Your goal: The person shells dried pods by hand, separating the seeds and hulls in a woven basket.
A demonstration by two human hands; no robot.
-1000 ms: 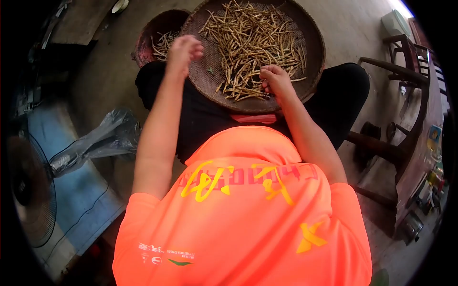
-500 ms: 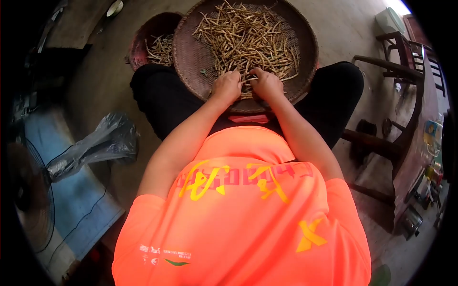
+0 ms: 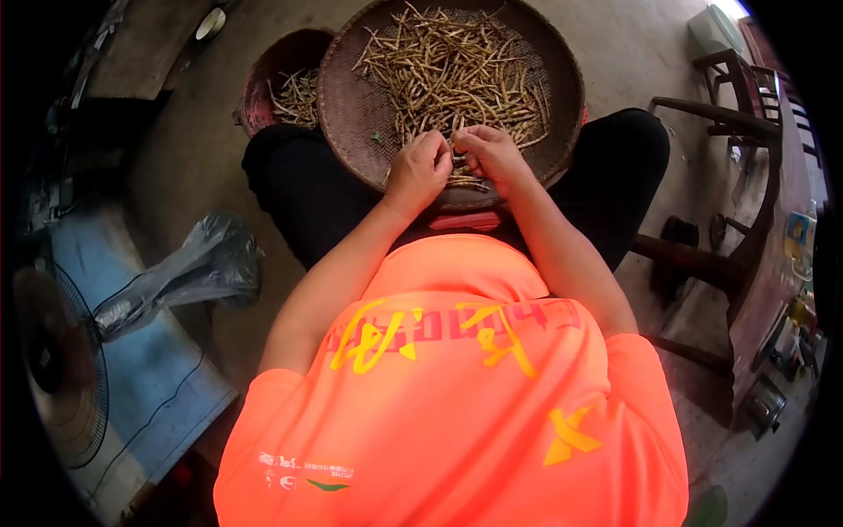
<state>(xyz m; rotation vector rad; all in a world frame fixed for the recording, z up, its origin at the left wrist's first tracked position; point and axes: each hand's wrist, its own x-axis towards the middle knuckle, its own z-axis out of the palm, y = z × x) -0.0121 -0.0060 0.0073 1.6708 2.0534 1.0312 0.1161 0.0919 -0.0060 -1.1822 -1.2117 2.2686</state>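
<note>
A round woven basket (image 3: 351, 140) rests over my knees, heaped with long, dry, yellow-brown bean pods (image 3: 457, 75). Above its near edge, my left hand (image 3: 420, 169) is closed, thumb and fingers pinched together. My right hand (image 3: 490, 156) is closed too, its fingertips almost meeting those of the left. Between them is a dried bean pod, mostly hidden by the fingers. A few more pods lie below the hands at the near rim.
A red bucket (image 3: 255, 101) with more pods stands left of the basket. On the left are a blue board (image 3: 132, 290), a clear plastic bag (image 3: 206, 263) and a fan (image 3: 66, 369). Wooden chairs (image 3: 746, 114) and a covered table (image 3: 777, 255) are on the right.
My hands have risen slightly off the pods and come closer together, fingertips nearly touching. The left hand has turned a little. The basket stays in place.
</note>
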